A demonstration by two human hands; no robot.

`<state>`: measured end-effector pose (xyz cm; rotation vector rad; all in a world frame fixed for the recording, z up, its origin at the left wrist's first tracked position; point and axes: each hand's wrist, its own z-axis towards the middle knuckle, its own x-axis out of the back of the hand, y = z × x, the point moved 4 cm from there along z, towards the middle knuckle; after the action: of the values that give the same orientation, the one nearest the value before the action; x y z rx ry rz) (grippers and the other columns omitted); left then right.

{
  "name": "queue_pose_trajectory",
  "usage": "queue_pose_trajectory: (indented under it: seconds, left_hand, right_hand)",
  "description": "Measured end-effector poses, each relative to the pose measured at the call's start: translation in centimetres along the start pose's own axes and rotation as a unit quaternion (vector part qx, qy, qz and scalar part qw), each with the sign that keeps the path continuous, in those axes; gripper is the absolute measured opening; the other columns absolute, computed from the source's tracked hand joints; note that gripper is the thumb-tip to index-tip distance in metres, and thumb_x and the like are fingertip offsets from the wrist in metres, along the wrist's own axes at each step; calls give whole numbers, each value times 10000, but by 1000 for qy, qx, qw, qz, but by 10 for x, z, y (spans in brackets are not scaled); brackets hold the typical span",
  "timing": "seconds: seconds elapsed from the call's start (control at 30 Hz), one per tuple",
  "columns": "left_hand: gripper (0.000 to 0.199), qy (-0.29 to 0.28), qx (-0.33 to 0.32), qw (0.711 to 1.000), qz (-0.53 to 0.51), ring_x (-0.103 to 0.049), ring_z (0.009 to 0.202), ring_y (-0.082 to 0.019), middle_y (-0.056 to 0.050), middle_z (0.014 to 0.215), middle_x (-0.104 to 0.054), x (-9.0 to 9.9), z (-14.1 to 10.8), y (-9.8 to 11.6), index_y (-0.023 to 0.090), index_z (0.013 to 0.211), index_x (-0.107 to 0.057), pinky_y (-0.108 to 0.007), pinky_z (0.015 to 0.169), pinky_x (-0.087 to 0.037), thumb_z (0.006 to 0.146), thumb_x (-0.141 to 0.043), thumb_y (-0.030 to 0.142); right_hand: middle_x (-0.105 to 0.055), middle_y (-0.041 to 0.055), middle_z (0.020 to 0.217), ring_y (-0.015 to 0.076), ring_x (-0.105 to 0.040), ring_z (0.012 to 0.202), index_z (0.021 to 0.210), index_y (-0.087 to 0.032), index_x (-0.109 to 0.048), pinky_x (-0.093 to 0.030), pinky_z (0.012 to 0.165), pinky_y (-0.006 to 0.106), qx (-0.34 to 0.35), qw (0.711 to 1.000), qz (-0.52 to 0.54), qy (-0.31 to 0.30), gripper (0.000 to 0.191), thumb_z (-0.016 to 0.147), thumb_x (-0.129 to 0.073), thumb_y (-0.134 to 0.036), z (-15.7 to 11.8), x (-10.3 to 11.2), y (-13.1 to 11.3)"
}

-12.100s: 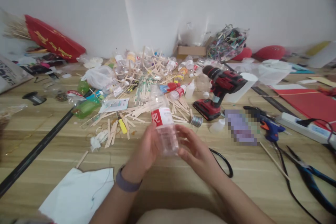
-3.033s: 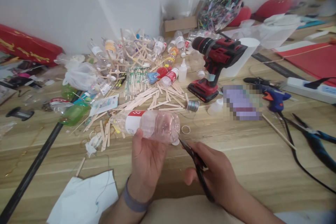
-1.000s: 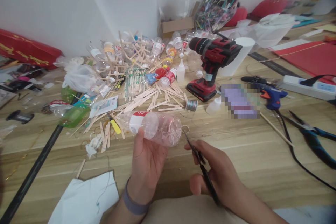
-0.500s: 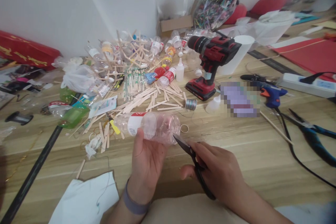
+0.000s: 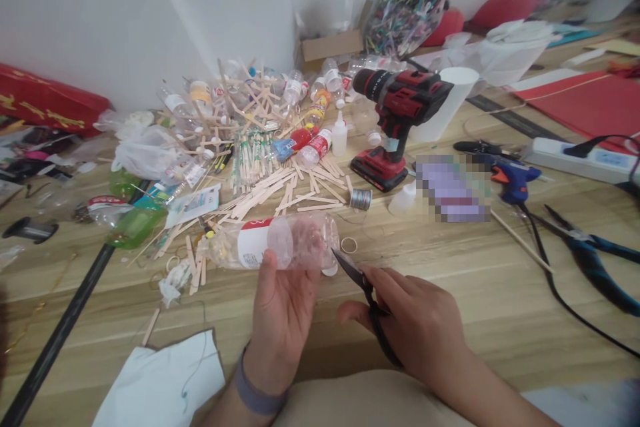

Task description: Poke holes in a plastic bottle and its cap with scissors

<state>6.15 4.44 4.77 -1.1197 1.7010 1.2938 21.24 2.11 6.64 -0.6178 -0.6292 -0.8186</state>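
Observation:
A clear plastic bottle (image 5: 305,240) with a red and white label lies on its side in my left hand (image 5: 285,307). The thumb presses the near side while the other fingers go behind and under it, partly seen through the plastic. My right hand (image 5: 425,313) is wrapped round the black handles of a pair of scissors (image 5: 357,273). Their blades point up and left, with the tip at the bottle's right end; whether it pierces the plastic I cannot tell. A small ring (image 5: 349,245) lies on the table just beyond the tip.
Wooden sticks (image 5: 270,193) and several plastic bottles crowd the table behind. A red cordless drill (image 5: 395,120) stands upright beyond my hands. To the right lie a blue glue gun (image 5: 515,180), its black cable and pliers (image 5: 590,253). White paper (image 5: 160,380) lies front left.
The view has shifted slightly. The bottle has turned a little in my left hand, and the scissors stay close to its right end.

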Motion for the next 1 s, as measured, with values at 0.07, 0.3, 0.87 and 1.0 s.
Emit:
queue_pose_trajectory:
  seconds: [0.07, 0.3, 0.87, 1.0]
  left_hand:
    - [457, 11, -1, 1000, 6, -711, 1084, -166, -70, 1156, -765, 0, 0, -1, 254, 1467, -470, -264, 945, -546, 1043, -300, 278]
    - [411, 82, -12, 995, 47, -742, 949, -205, -59, 1000, -789, 1, 2, 1, 249, 1132, -716, -316, 829, -592, 1003, -400, 477]
    - [571, 118, -18, 990, 74, -711, 709, -186, -79, 812, -739, -1, 5, 17, 147, 914, -718, -298, 697, -589, 968, -372, 598]
    - [396, 111, -14, 991, 71, -703, 729, -199, -85, 827, -728, -5, 4, 20, 136, 916, -707, -327, 715, -591, 965, -423, 406]
  right_hand:
    - [-608, -11, 550, 119, -559, 432, 816, -170, -640, -320, 474, 281, 0, 1000, 9, -2, 551, 1017, -365, -603, 0, 0, 0]
    - [-528, -30, 522, 86, -491, 406, 746, -170, -618, -335, 441, 231, -28, 996, 84, -5, 553, 1004, -407, -611, 3, 0, 5]
    - [-599, 37, 814, 143, -629, 634, 1217, -174, -583, -501, 527, 236, 16, 991, 108, -81, 318, 1040, -437, -394, -9, -12, 0]
    - [-601, 37, 829, 157, -634, 670, 1283, -159, -525, -503, 530, 247, 46, 993, 77, -76, 308, 1046, -419, -325, -11, -14, 1]
